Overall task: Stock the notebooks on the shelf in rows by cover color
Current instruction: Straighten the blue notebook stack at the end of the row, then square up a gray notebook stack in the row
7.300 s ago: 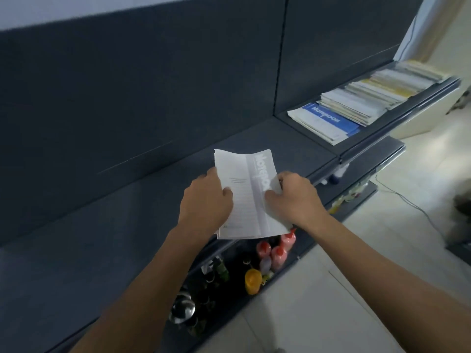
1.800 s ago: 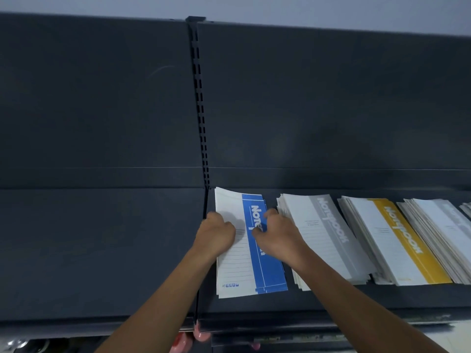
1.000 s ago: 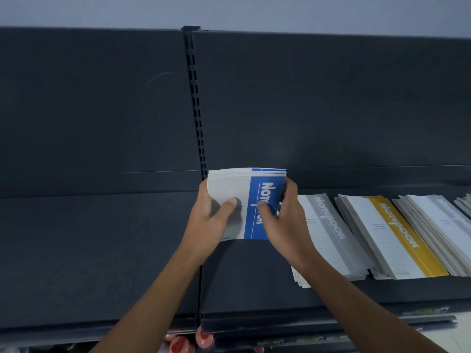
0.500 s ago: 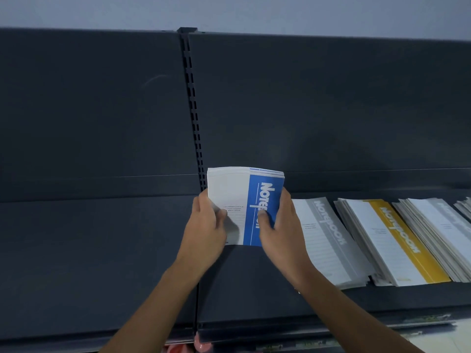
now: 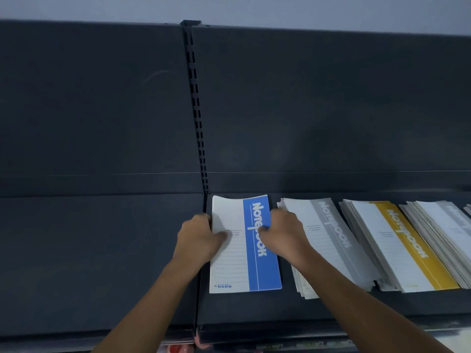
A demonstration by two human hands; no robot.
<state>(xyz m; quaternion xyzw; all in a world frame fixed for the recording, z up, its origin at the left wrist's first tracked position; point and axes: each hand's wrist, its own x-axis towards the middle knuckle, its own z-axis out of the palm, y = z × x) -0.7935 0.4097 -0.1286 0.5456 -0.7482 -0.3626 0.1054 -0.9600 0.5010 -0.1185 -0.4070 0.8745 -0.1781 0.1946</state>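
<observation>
1. My left hand point(image 5: 201, 238) and right hand point(image 5: 283, 233) both press on the blue notebooks point(image 5: 244, 248), thumbs on the top cover, fingers curled at each long edge.
2. The stack lies flat at the left end of the shelf point(image 5: 254, 309), just beside the grey stack point(image 5: 323, 245), with the yellow stack point(image 5: 400, 248) further right.
3. Risk: if I let go unevenly, the thin covers could fan out or slide crooked.
4. Nudging rightward could bump the grey pile, already splayed at its front edge.
</observation>
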